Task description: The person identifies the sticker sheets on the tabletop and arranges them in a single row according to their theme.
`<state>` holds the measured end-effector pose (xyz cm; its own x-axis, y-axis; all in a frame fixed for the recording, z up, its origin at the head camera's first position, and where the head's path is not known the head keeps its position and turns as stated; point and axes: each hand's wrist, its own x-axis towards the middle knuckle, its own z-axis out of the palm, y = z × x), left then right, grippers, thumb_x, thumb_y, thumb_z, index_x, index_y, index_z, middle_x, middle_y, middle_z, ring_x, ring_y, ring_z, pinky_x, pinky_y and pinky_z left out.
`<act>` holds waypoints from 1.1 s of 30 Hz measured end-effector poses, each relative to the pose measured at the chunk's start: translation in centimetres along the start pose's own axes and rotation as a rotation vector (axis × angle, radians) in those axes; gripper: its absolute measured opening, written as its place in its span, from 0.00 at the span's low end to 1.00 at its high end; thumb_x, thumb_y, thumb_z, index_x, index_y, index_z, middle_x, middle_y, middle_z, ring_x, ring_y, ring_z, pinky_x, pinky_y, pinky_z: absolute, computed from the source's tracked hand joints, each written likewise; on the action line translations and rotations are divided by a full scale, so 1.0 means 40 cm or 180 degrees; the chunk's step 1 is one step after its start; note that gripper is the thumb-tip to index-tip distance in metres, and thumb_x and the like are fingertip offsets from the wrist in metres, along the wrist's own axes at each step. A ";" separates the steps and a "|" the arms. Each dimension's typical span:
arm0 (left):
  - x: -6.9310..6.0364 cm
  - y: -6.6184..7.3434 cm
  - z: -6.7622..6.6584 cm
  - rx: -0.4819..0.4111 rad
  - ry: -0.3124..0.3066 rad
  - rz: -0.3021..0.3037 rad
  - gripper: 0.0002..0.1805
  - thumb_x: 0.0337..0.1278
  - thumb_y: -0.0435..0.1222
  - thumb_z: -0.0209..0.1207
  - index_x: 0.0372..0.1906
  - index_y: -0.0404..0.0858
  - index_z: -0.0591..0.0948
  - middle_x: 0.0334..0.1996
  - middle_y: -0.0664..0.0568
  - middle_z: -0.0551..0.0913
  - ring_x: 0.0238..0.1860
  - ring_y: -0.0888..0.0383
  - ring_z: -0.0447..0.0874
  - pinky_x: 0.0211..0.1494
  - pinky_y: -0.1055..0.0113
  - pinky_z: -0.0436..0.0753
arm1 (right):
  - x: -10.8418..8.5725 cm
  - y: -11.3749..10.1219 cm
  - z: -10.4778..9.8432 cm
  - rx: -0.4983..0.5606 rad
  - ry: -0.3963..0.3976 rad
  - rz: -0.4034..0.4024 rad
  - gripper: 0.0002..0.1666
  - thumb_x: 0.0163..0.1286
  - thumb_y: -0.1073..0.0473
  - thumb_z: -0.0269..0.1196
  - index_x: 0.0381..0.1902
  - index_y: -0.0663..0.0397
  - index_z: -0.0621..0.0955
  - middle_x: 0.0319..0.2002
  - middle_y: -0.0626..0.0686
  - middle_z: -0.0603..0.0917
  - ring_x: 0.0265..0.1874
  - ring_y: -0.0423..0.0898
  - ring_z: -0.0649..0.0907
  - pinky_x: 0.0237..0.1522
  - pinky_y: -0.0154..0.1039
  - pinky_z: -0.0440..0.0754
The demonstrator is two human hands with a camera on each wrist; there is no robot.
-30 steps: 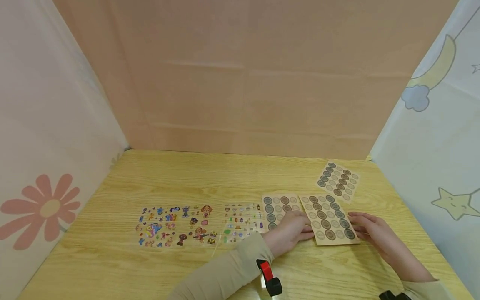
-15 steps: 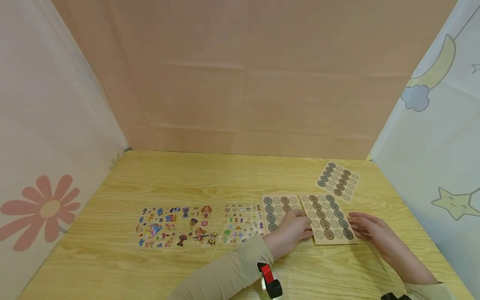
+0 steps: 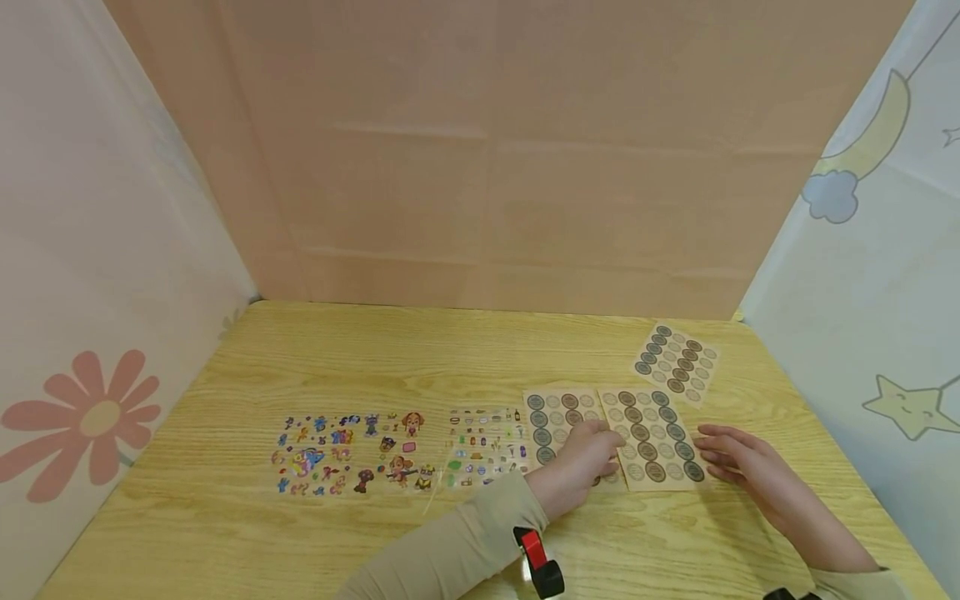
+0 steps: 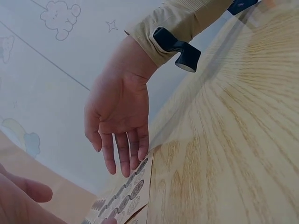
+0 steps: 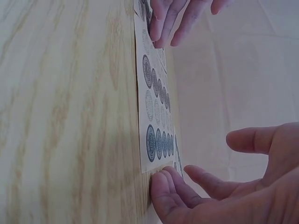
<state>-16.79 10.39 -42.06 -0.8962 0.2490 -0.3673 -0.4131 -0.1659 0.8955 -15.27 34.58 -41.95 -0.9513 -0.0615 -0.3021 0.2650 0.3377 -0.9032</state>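
Observation:
Two tan sheets of round stickers lie edge to edge on the table: a left sticker sheet and a right sticker sheet. My left hand rests over the lower part of the left one, its fingertips at the seam between the two, and hides some stickers. With fingers extended and slightly bent, my right hand touches the outer edge of the right sheet. In the right wrist view, the thumb of the right hand stands away from its fingers, and that sheet lies flat.
Behind these lies another tilted round-sticker sheet. To the left are a clear sheet of small food-like stickers and clear cartoon sticker sheets. A peach cloth wall stands behind, with pale patterned walls at both sides.
The right sticker sheet has turned slightly and its lower end has shifted left, so it now lies straight along the left sheet. My hands have barely moved.

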 end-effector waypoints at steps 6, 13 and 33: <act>0.007 0.030 0.000 0.0101 0.0051 0.0034 0.21 0.57 0.33 0.56 0.56 0.33 0.74 0.42 0.48 0.76 0.36 0.51 0.75 0.48 0.53 0.75 | 0.002 0.003 -0.020 0.0242 0.0064 0.0001 0.15 0.76 0.57 0.51 0.57 0.53 0.73 0.41 0.37 0.80 0.41 0.34 0.80 0.44 0.31 0.81; 0.085 0.104 0.019 -0.0069 -0.0169 0.0118 0.15 0.61 0.36 0.53 0.50 0.33 0.78 0.42 0.48 0.81 0.50 0.45 0.78 0.57 0.52 0.76 | 0.026 0.005 -0.073 0.0759 -0.0098 0.0218 0.30 0.77 0.56 0.48 0.70 0.62 0.55 0.49 0.46 0.73 0.43 0.34 0.79 0.49 0.32 0.79; 0.359 0.150 -0.030 -0.0676 -0.0595 -0.0406 0.36 0.62 0.45 0.54 0.67 0.25 0.63 0.63 0.32 0.67 0.65 0.40 0.64 0.68 0.51 0.64 | 0.148 -0.030 -0.107 0.2125 0.0018 0.0458 0.14 0.78 0.50 0.44 0.57 0.43 0.62 0.58 0.57 0.55 0.55 0.46 0.66 0.70 0.39 0.55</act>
<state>-32.32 11.82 -42.27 -0.7978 0.4485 -0.4030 -0.5624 -0.3128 0.7654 -21.87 37.85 -41.34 -0.8997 -0.0539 -0.4332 0.4275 -0.3096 -0.8493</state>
